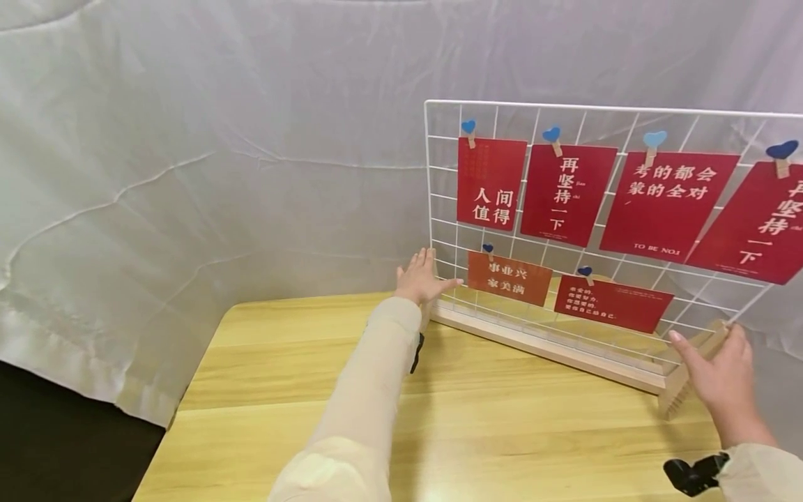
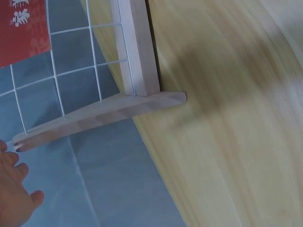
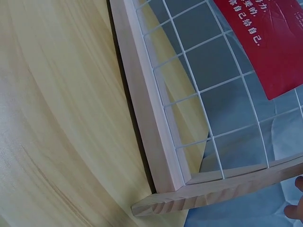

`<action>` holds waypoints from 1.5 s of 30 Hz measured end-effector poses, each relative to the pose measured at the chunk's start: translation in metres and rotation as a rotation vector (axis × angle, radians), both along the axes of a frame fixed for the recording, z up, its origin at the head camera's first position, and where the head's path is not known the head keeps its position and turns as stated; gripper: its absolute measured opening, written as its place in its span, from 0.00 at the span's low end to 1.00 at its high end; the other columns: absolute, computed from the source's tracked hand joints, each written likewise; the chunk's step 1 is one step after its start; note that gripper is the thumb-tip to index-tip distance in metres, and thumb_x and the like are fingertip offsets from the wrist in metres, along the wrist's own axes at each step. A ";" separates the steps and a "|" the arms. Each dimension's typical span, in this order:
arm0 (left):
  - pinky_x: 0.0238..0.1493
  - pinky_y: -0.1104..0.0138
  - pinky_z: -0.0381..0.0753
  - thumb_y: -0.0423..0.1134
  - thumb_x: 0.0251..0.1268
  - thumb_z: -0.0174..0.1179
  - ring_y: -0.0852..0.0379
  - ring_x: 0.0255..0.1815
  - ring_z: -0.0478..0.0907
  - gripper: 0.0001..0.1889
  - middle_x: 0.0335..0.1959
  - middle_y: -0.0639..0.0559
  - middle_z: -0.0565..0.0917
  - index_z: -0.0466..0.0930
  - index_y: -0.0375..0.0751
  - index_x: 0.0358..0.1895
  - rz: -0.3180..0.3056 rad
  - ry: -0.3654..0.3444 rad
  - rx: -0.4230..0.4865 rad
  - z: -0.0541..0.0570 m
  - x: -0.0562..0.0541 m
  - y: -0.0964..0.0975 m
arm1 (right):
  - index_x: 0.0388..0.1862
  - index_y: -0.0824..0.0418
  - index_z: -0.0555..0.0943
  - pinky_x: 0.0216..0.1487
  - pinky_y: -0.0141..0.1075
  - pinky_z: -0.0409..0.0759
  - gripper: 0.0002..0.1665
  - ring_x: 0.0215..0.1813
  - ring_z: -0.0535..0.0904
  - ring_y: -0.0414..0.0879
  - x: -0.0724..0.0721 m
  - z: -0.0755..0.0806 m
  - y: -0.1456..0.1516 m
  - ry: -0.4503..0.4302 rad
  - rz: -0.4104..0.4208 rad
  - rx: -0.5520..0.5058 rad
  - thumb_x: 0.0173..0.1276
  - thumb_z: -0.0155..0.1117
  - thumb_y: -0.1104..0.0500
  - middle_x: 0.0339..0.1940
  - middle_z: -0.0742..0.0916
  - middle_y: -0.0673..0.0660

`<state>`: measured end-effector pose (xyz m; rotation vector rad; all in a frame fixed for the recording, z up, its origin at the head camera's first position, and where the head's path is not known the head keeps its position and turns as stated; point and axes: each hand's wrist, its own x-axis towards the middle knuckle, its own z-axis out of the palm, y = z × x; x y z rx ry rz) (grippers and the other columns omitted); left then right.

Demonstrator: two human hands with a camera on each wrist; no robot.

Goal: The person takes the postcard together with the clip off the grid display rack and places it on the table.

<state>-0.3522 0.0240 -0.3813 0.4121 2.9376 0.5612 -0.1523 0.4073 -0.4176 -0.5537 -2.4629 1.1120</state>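
Note:
A white wire grid rack (image 1: 445, 104) with a pale wooden base (image 1: 552, 347) stands on the table. Red cards, such as one upper card (image 1: 567, 195), hang from it by small wooden clips with blue hearts. My left hand (image 1: 419, 280) is at the left wooden side piece (image 2: 99, 112), thumb spread toward the grid; its fingers show beside the piece's upper end in the left wrist view. On the other side, my right hand (image 1: 728, 373) is at the right side piece (image 3: 222, 193), its fingers by the upper end and its thumb stretched toward the grid.
The yellow wood-grain table (image 1: 301, 369) extends left and in front of the rack. Grey-white cloth (image 1: 282, 139) hangs close behind it. A dark area (image 1: 69, 425) lies past the table's left edge. A black device (image 1: 693, 475) sits at my right wrist.

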 end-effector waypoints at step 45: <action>0.62 0.56 0.43 0.69 0.50 0.43 0.51 0.66 0.40 0.48 0.67 0.46 0.45 0.38 0.41 0.67 -0.085 0.113 -0.168 -0.004 0.000 -0.005 | 0.63 0.76 0.34 0.54 0.63 0.33 0.54 0.64 0.29 0.62 0.004 -0.006 0.004 -0.063 0.087 0.375 0.60 0.51 0.43 0.63 0.37 0.73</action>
